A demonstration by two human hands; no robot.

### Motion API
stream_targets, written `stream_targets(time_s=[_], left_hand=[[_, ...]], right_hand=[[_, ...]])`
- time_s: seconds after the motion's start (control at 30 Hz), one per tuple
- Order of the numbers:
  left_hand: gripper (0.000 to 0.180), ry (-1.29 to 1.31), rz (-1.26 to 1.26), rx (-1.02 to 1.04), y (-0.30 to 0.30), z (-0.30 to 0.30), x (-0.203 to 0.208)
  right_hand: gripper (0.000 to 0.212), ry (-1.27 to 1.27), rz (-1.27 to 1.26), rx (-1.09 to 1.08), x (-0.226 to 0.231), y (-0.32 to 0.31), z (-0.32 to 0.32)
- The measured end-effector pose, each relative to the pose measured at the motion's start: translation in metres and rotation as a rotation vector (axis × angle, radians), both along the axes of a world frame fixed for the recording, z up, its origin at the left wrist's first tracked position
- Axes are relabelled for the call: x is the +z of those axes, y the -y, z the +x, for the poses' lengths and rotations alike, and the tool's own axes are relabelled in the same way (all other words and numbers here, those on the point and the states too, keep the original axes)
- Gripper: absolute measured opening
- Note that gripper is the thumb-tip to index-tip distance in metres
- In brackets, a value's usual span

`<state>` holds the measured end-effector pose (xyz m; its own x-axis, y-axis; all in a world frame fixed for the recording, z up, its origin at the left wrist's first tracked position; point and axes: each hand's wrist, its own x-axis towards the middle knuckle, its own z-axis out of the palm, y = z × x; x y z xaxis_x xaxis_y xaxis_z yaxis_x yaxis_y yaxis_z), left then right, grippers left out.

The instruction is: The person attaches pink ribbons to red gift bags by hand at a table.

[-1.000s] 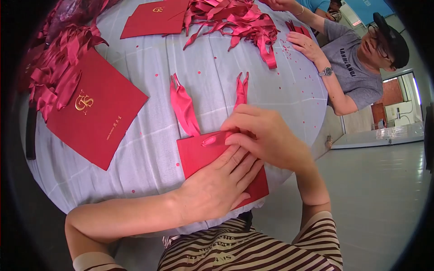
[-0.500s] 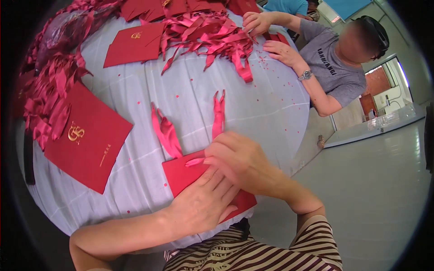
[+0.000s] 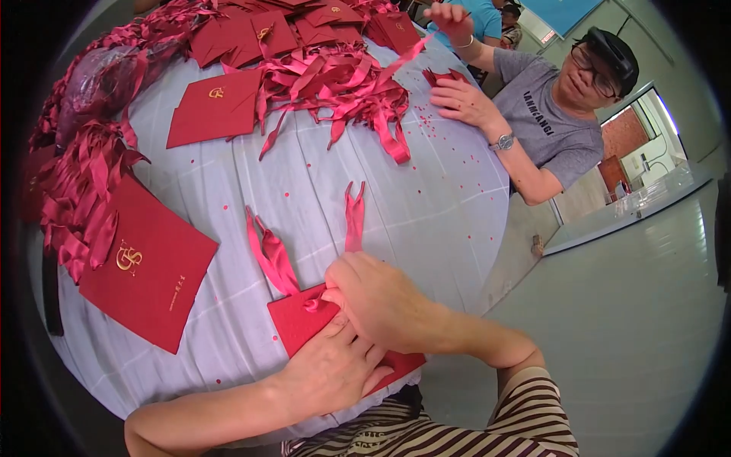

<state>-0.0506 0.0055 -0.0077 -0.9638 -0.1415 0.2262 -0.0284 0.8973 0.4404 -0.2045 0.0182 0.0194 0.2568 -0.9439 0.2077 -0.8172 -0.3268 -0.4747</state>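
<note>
On the flat red bag (image 3: 292, 321), left hand (image 3: 326, 367) palm-down, fingers extended; right hand (image 3: 375, 295) curled, pink ribbon (image 3: 311, 305) in pinch.

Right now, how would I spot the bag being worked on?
On the pale table, find the edge nearest the striped shirt. The red bag there lies under the left hand, a pink ribbon stretching beyond its far edge. Unlike the gold-marked bag to its left, its visible part is unmarked.
</note>
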Motion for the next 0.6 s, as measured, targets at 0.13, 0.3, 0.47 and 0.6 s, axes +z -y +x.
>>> stream_targets(time_s=[0.13, 0.3, 0.47, 0.6], left_hand=[[0.044, -0.040, -0.011, 0.021, -0.001, 0.000, -0.004], [0.040, -0.023, 0.001, 0.013, 0.000, 0.001, -0.007], [0.047, -0.042, -0.010, 0.048, -0.001, 0.000, -0.005], [0.057, 0.017, -0.057, 0.001, -0.001, 0.002, -0.008]], right_hand=[[0.014, 0.042, 0.061, -0.050, 0.001, 0.000, 0.003], [0.012, 0.078, 0.031, -0.064, -0.004, 0.001, 0.004], [0.008, 0.135, 0.108, -0.052, 0.007, 0.003, -0.003], [0.006, 0.165, 0.177, 0.024, 0.015, 0.014, 0.000]])
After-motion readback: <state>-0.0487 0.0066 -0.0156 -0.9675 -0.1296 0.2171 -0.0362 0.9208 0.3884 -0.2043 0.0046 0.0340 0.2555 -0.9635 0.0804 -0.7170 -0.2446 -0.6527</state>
